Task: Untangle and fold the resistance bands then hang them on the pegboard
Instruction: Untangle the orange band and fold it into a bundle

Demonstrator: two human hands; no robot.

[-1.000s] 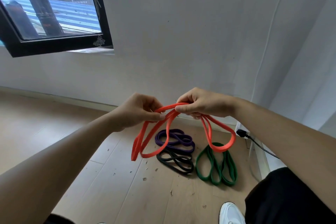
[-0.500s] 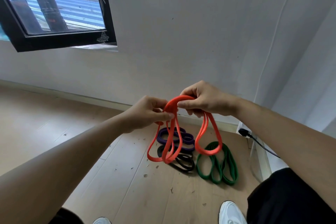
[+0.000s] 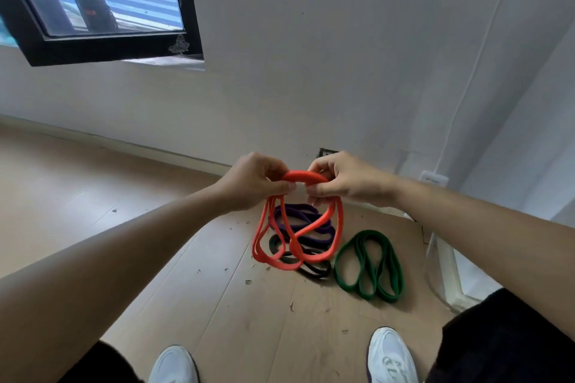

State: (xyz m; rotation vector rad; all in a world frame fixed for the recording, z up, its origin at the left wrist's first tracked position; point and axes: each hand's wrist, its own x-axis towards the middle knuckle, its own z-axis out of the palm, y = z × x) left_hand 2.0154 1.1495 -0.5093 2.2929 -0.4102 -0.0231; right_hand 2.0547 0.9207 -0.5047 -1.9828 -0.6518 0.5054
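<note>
Head view: both hands, left hand (image 3: 253, 182) and right hand (image 3: 345, 179), pinch the orange band (image 3: 298, 221) at its folded top, loops hanging above the floor (image 3: 217, 289). Best gather every strand evenly under one grip before hanging.

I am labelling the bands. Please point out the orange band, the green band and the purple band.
orange band (image 3: 303, 176): head view, top arc between the hands.
green band (image 3: 392, 261): head view, right outer loop on floor.
purple band (image 3: 300, 210): head view, upper strand on floor.
</note>
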